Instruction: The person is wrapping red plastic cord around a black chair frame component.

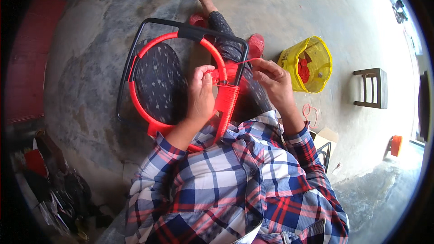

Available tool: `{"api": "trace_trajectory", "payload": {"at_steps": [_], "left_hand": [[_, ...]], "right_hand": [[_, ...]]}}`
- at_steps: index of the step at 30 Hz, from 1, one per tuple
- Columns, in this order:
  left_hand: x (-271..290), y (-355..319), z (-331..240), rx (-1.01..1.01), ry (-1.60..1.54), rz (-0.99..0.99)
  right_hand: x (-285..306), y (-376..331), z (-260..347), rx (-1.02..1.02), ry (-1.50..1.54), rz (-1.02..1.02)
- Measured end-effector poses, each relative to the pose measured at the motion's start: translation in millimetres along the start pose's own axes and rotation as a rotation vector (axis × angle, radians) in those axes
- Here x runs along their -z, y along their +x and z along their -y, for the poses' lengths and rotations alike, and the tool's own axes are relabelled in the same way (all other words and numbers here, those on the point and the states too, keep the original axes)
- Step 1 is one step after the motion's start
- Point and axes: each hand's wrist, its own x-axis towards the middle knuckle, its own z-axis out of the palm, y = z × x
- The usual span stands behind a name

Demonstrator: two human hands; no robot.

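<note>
Floor (294, 0): bare grey concrete, mottled with dark stains, cracked near the lower left. Small dark wooden stool (371, 88) stands on it at right. Yellow plastic bag (309, 65) with red stuff inside sits left of the stool. Cardboard box (326, 136) lies below the bag. Orange container (396, 145) at far right by the bright doorway; daylight washes out that side. Red surface (31, 63) runs along the left edge. Dark clutter pile (54, 185) at lower left.
</note>
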Motion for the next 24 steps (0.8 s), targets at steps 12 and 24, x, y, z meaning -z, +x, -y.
{"api": "trace_trajectory", "payload": {"at_steps": [12, 24], "left_hand": [[4.8, -5.7, -11.1, 0.067, -0.317, 0.067], [7.4, 8.3, -5.5, 0.521, -0.592, 0.276]], "right_hand": [[-2.0, -8.2, 21.6, 0.369, -0.399, 0.251], [93.9, -25.0, 21.0, -0.030, 0.445, -0.249]]}}
